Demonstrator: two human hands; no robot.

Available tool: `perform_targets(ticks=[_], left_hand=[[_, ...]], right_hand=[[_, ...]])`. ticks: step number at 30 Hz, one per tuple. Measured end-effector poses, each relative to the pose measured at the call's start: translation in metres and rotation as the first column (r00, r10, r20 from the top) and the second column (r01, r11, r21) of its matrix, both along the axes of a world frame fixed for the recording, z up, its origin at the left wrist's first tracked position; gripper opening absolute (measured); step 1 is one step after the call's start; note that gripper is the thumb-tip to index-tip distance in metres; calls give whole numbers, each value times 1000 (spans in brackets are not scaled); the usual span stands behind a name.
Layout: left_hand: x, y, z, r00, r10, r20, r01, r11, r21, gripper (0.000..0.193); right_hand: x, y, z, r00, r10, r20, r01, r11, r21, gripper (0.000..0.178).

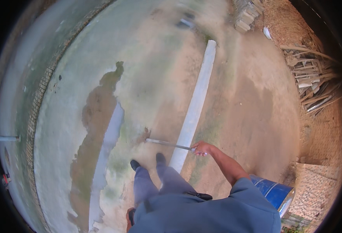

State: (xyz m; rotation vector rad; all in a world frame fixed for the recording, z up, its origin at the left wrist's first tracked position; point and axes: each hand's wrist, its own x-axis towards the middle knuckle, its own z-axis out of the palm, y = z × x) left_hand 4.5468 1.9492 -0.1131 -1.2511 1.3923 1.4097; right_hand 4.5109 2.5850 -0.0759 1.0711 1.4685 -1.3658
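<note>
My right hand (203, 148) is closed round one end of a long thin rod (161, 142). The rod points left, in front of my shoes (160, 158), with a paler, thicker far part and a darker part near my fingers. A small brown patch lies by its far tip; I cannot tell whether it belongs to the rod or the ground. Under the rod runs a long pale strip (197, 99) on the ground. At my left side only a sliver of my left hand or arm (130, 218) shows beside my shirt, with its fingers hidden.
Left of my feet stretches a long puddle (108, 145) with a muddy brown edge. A blue drum (270, 191) stands close on my right. Farther right are a pile of wood (312, 77) and stacked blocks (249, 14). A low brick edging (34, 108) curves along the left.
</note>
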Motion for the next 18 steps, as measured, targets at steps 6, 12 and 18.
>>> perform_targets(ticks=[6,12,18], left_hand=[[2,-1,2,1000,-5,-17,5,1000,18,27],[9,-14,4,1000,6,26,-6,1000,9,27],[13,-14,12,997,50,57,-51,998,20,26]], right_hand=[[-13,37,-2,963,-220,-153,237,966,102,49],[-29,-1,27,937,-312,-154,315,949,-11,52],[-47,-115,6,968,-249,-24,234,936,-262,54]])
